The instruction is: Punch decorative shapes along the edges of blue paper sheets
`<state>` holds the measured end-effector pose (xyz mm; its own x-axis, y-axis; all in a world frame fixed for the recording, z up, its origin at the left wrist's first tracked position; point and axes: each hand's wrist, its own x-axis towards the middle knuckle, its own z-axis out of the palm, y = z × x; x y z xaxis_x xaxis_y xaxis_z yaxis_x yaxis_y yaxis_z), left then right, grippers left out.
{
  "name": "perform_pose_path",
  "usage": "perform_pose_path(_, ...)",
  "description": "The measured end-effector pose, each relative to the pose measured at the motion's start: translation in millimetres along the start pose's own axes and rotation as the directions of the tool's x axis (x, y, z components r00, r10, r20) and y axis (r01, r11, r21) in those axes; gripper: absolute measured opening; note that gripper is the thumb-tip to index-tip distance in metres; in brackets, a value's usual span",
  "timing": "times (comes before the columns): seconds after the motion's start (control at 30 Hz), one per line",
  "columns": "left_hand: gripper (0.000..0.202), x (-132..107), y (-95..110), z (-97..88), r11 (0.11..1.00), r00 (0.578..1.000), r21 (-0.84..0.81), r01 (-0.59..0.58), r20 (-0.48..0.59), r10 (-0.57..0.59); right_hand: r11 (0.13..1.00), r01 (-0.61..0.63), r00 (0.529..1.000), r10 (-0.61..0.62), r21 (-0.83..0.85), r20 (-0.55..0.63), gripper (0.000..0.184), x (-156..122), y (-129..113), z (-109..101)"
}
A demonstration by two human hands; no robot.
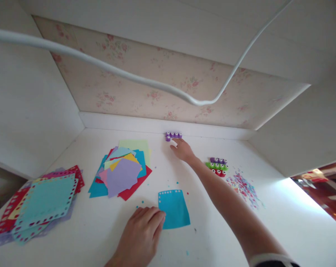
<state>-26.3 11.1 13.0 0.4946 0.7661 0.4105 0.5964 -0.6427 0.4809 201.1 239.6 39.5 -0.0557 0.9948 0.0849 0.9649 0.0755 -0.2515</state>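
A blue paper square (175, 209) lies on the white table with small holes punched along its top edge. My left hand (141, 231) is at its left side, fingers curled together on the paper's edge. Stretched toward the back wall, my right hand (181, 149) has its thumb and forefinger apart with nothing visible between them. Just beyond those fingertips stand several small purple paper punches (174, 135) with white, eye-like tops. Whether the fingers touch the nearest one I cannot tell.
Rows of purple, green and red punches (218, 166) stand right of my forearm, beside scattered paper confetti (244, 187). A stack of coloured paper (123, 176) lies left of centre, hole-edged sheets (48, 196) farther left. A white cable (145, 82) hangs across the view.
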Motion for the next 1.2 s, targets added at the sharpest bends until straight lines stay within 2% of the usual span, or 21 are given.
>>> perform_pose_path(0.1, 0.019, -3.2, 1.3, 4.5, 1.000, 0.998, -0.015, -0.024, 0.056, 0.025, 1.000, 0.025, 1.000, -0.024, 0.016, -0.015, 0.045, 23.3, -19.2, 10.7)
perform_pose_path(0.23, 0.016, -5.2, 0.3, 11.4, 0.999, 0.995, -0.034, -0.039, 0.086, 0.041, 0.999, -0.017, 0.999, 0.018, 0.044, -0.034, 0.037, 41.9, -27.2, 19.5)
perform_pose_path(0.37, 0.020, -5.6, -2.2, 14.5, 0.996, 0.993, -0.081, -0.040, 0.104, 0.049, 0.992, -0.065, 0.996, 0.071, 0.111, -0.058, 0.031, 42.2, -24.6, 21.4)
perform_pose_path(0.47, 0.028, -5.5, -0.9, 12.2, 0.994, 0.991, -0.108, -0.017, 0.126, 0.031, 0.979, -0.045, 0.994, 0.064, 0.201, -0.090, 0.026, 30.9, -23.0, 16.2)
perform_pose_path(0.6, 0.029, -3.1, 3.3, 3.6, 0.997, 0.992, -0.078, 0.011, 0.127, -0.001, 0.932, 0.043, 0.994, -0.005, 0.360, -0.106, 0.034, -9.8, -27.1, 3.2)
perform_pose_path(0.7, 0.026, -0.2, 2.4, -4.3, 0.996, 0.998, -0.048, 0.068, 0.021, -0.067, 0.870, 0.129, 0.992, -0.105, 0.477, -0.075, 0.040, -65.8, -34.3, -4.9)
perform_pose_path(0.73, 0.025, 0.5, 0.9, -6.5, 0.995, 0.995, -0.044, 0.093, -0.024, -0.094, 0.832, 0.172, 0.984, -0.164, 0.527, -0.062, 0.040, -87.3, -36.9, -6.1)
perform_pose_path(0.8, 0.026, 0.9, -3.2, -8.8, 0.989, 0.984, -0.039, 0.144, -0.097, -0.147, 0.659, 0.260, 0.949, -0.311, 0.706, -0.059, 0.040, -129.0, -41.9, -5.7)
perform_pose_path(0.83, 0.029, 0.7, -5.5, -8.7, 0.985, 0.978, -0.039, 0.166, -0.121, -0.169, 0.626, 0.268, 0.937, -0.347, 0.733, -0.045, 0.042, -147.4, -44.2, -4.0)
perform_pose_path(0.93, 0.044, -1.4, -12.1, -3.1, 0.981, 0.972, -0.034, 0.193, -0.130, -0.196, 0.631, 0.267, 0.906, -0.421, 0.729, 0.033, 0.049, -185.8, -50.1, 4.0)
perform_pose_path(1.03, 0.042, -3.4, -16.8, 5.7, 0.986, 0.983, -0.033, 0.161, -0.088, -0.163, 0.662, 0.281, 0.888, -0.454, 0.695, 0.075, 0.055, -201.2, -52.1, 9.3)
perform_pose_path(1.13, 0.033, -3.6, -19.3, 10.0, 0.988, 0.987, -0.042, 0.147, -0.055, -0.149, 0.702, 0.345, 0.884, -0.467, 0.623, 0.036, 0.057, -206.1, -45.8, 5.7)
perform_pose_path(1.2, 0.029, -2.9, -19.8, 9.2, 0.988, 0.987, -0.030, 0.155, -0.040, -0.156, 0.768, 0.345, 0.914, -0.405, 0.539, -0.009, 0.055, -208.1, -35.7, 1.1)
